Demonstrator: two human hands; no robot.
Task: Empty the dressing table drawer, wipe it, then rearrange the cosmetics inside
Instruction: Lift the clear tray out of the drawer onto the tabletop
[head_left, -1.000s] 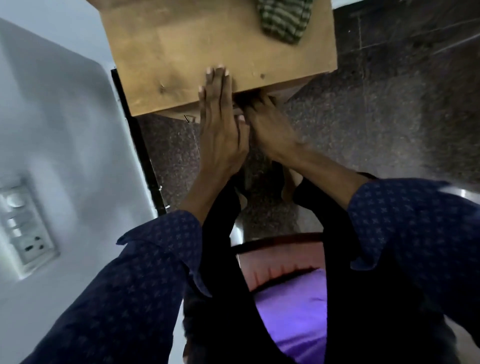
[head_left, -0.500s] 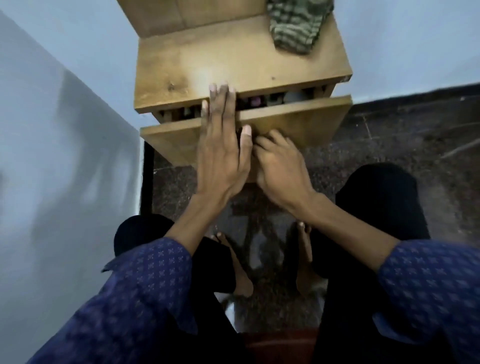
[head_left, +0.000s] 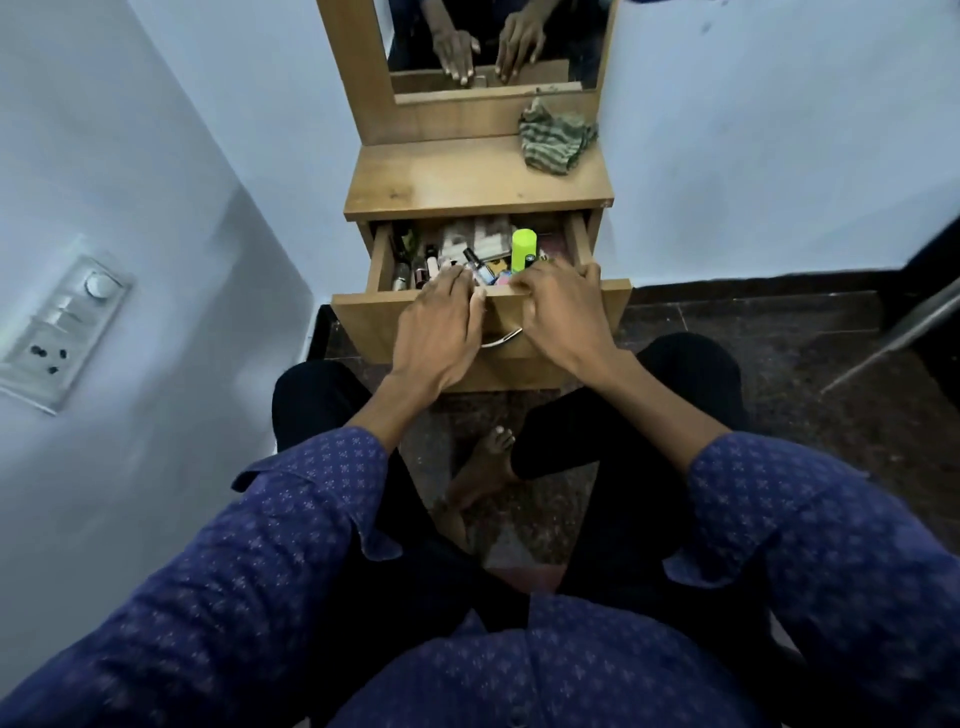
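Drawer (head_left: 613, 306) standing open, both of my hands hooking over its front edge.

I am curling the fingers of my left hand (head_left: 439, 325) and right hand (head_left: 563, 312) round the front panel, gripping it. Cosmetics (head_left: 467, 260) are lying just beyond my fingertips, inside the drawer, under the table (head_left: 467, 182) top. A green bottle (head_left: 522, 250) is standing upright nearest my right hand, so I am judging that hand better placed to lift it out first. A striped cloth (head_left: 556, 140) is waiting on the table.
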